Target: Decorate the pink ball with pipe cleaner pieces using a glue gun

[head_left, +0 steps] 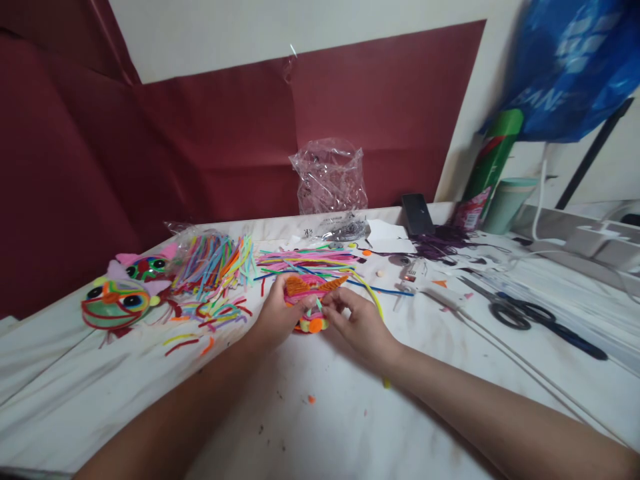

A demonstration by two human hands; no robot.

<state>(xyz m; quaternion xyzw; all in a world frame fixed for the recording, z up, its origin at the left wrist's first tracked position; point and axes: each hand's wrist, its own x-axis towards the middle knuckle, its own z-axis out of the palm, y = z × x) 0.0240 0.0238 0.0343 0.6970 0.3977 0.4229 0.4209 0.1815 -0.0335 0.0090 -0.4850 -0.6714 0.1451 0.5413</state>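
The left hand [274, 312], fingers curled, grips the pink craft piece [313, 291] at the wearer's twelve o'clock; the right hand [364, 325], fingertips nearly closed, apparently pinches a pale-green strip [319, 304], which uneven pressure could skew.

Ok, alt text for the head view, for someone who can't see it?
A left hand holds a colourful craft at a white table, the right hand close against it. Pipe cleaners lie beyond, two big-eyed toys at left, scissors at right.
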